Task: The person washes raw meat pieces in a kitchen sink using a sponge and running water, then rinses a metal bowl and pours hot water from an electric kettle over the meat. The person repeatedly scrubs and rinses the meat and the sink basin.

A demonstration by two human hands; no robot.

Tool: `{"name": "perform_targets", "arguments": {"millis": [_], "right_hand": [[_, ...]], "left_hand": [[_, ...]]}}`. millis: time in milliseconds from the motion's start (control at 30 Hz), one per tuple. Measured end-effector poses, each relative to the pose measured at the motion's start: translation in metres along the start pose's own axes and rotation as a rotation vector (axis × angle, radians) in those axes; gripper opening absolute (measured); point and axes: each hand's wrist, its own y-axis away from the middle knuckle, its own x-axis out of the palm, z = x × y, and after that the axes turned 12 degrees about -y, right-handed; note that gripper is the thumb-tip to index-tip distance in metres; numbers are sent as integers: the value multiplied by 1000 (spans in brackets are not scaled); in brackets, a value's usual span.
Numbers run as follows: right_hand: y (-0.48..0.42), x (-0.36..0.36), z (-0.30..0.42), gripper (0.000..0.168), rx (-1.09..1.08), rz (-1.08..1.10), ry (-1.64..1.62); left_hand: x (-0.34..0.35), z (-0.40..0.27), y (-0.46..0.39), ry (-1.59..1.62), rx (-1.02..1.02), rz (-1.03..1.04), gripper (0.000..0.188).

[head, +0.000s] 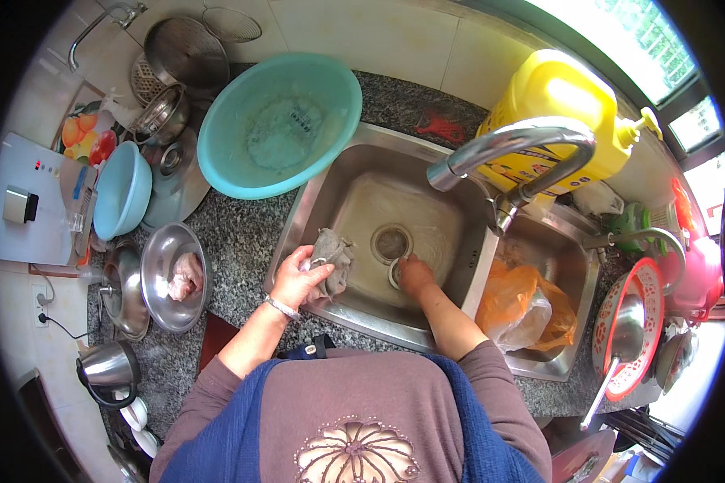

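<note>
A crumpled grey cloth (336, 256) is gripped in my left hand (302, 276) over the near left corner of the steel sink basin (368, 199). Low in the basin, my right hand (415, 276) has its fingers on a small round piece with a pale rim (394, 274), perhaps a drain cover. That piece lies just on the near side of the round drain (391, 243). My palm hides part of it. A thin film of water shows on the basin floor. Above the far right corner of the basin curves the chrome faucet (519, 136).
A teal plastic basin (278, 127) sits beyond the sink's left side. At left, a steel bowl (175, 278) holds raw meat (186, 276). The smaller right sink contains an orange plastic bag (507, 296). A large yellow jug (556, 102) stands behind the faucet; a kettle (109, 371) is lower left.
</note>
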Motion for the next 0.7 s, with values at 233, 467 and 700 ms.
{"name": "perform_targets", "arguments": {"millis": [233, 467, 700], "right_hand": [[41, -14, 17, 33, -129, 447, 56], [54, -3, 3, 38, -74, 424, 7], [49, 1, -3, 36, -162, 370, 65]], "left_hand": [[3, 12, 8, -167, 52, -21, 52], [-3, 24, 9, -478, 179, -110, 56], [-4, 10, 22, -566, 107, -95, 54]]}}
